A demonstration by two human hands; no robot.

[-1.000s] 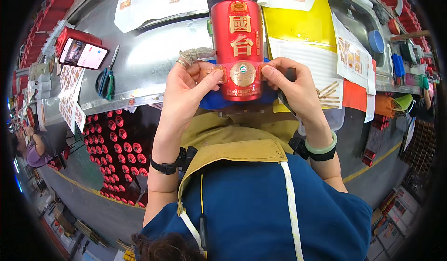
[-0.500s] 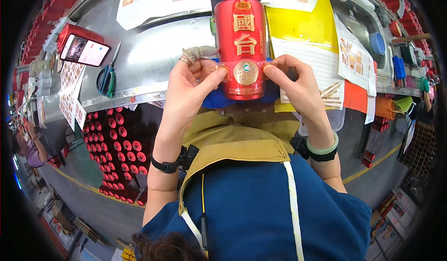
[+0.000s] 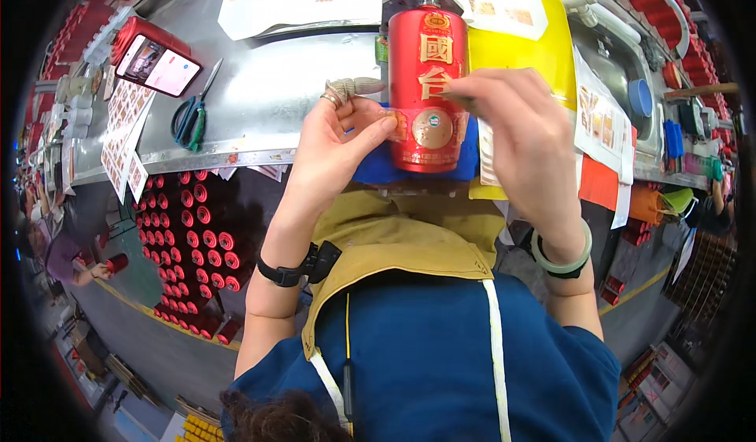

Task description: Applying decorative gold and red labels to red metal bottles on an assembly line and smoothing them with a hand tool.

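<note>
A red bottle [image 3: 428, 56] with raised gold characters lies on a blue cloth [image 3: 378, 168] at the counter's front edge, its neck pointing away from me. Across its lower part stretches a clear film strip [image 3: 399, 127] bearing a round gold emblem [image 3: 432, 130]. Thumb and fingers of my left hand [image 3: 339, 139] pinch the strip's left end beside the bottle; a pale grey wrap covers one finger. My right hand [image 3: 520, 131] hovers over the bottle's right side, away from the strip. Motion blurs it, and its grip is unclear.
Scissors [image 3: 189, 119], a phone [image 3: 157, 65] and printed decal sheets [image 3: 122, 127] lie on the left of the metal counter [image 3: 268, 87]. Yellow sheeting [image 3: 520, 56] and a sink [image 3: 622, 72] are on the right. Several red bottles [image 3: 193, 241] stand below left.
My right hand has left the strip's right end and risen over the bottle. The left hand keeps its pinch. Bottle and counter sit slightly farther right in view.
</note>
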